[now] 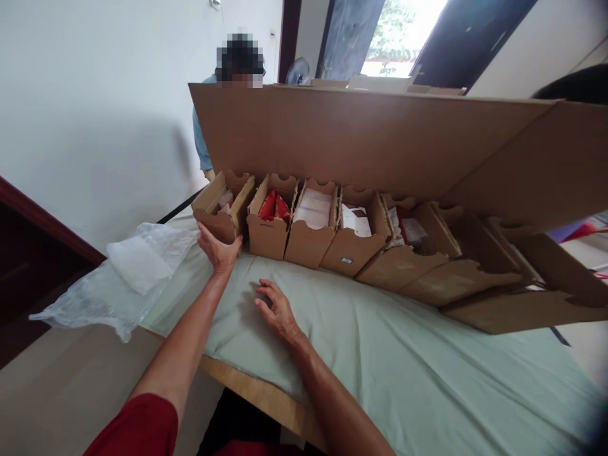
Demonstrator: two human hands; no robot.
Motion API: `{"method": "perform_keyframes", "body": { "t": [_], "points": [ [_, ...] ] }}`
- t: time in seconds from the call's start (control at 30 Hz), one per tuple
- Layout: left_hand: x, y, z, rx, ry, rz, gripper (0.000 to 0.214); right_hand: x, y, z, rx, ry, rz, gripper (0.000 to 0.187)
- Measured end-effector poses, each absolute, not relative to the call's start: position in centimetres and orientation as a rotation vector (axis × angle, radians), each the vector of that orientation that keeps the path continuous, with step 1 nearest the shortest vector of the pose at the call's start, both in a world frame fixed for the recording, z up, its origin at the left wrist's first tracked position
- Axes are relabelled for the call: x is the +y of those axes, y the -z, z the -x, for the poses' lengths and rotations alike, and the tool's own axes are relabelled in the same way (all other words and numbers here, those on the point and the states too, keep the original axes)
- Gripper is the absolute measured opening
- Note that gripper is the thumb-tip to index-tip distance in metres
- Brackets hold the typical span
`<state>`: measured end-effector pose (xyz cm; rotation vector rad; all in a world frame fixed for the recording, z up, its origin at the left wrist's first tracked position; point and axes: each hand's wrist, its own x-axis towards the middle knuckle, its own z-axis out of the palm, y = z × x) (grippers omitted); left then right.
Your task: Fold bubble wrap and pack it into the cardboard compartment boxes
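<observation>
My left hand [217, 249] grips the lower front of the leftmost cardboard box [213, 223], fingers on its left side and thumb near its right corner. A small pinkish item [226, 201] lies inside that box. My right hand [279, 311] hovers over the pale green cloth [342, 329], holding nothing, its fingers apart and loosely curved. Close by stands another cardboard box [266, 237] with red packets [274, 207] in it. The box to its right [308, 246] contains a white packet [314, 209].
Several more cardboard boxes [354, 253] continue rightward in a row. Behind them rises a tall cardboard panel [361, 136]. Clear plastic wrap [137, 259] lies at the table's left end. Beyond the panel is a person in a light blue sleeve [201, 149]. A fan [298, 71] stands farther back.
</observation>
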<state>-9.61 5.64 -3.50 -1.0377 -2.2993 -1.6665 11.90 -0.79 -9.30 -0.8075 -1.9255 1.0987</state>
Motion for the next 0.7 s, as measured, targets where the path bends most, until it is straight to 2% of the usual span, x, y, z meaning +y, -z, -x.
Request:
{"method": "perform_keyframes", "body": {
  "t": [0.47, 0.6, 0.7],
  "points": [
    [6.2, 3.5, 8.1, -2.333, 1.620, 1.105, 0.127, -0.8, 9.2, -11.8, -1.908, -1.107, 0.818, 0.019],
    [3.6, 4.3, 7.9, -2.340, 1.606, 1.170, 0.118, -0.9, 9.1, -11.8, -1.914, -1.097, 0.812, 0.018],
    [-0.5, 6.1, 6.4, -2.359, 1.484, 1.340, 0.104, -0.8, 9.0, -11.6, -1.941, -1.078, 0.797, 0.020]
  ]
}}
